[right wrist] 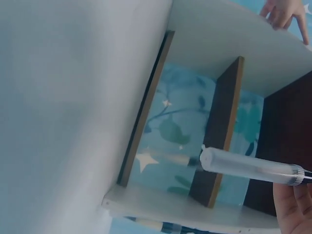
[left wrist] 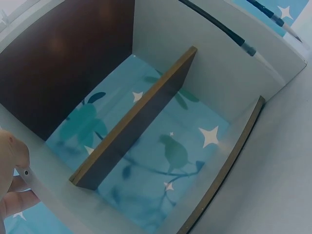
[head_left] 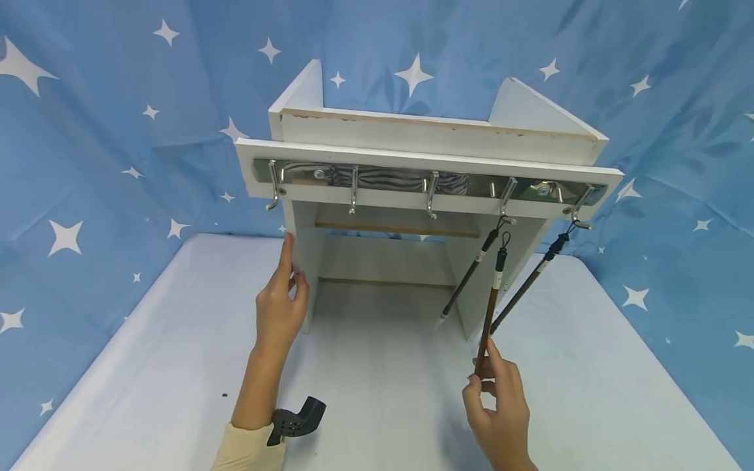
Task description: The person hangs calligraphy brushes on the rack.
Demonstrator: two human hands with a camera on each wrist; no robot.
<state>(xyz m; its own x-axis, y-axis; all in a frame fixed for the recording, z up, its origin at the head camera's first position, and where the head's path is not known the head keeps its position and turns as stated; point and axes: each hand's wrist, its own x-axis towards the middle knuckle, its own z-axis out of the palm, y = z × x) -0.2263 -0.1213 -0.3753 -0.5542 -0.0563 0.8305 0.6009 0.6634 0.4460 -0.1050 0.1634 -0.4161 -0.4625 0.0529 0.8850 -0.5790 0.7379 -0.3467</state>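
My left hand (head_left: 279, 304) rests at the left side panel of a white shelf unit (head_left: 377, 134), its index finger straight along the edge. The left wrist view shows its thumb and fingers (left wrist: 22, 202) at the panel's edge. With thumb and fingertips my right hand (head_left: 501, 405) pinches the lower end of a brown-handled brush (head_left: 491, 294). The black loop at its top stands free below the hooks. A clear cap (right wrist: 251, 165) covers its tip in the right wrist view. Two other brushes hang from the fourth hook (head_left: 506, 196) and the rightmost hook (head_left: 581, 206).
A metal hook rail (head_left: 389, 178) runs across the unit's front; its three left hooks carry nothing. Inside are brown-edged boards (left wrist: 136, 117). The unit stands on a white-covered table (head_left: 194, 366), before a blue star-patterned cloth (head_left: 118, 131). A black wrist mount (head_left: 294, 422) sits on the left forearm.
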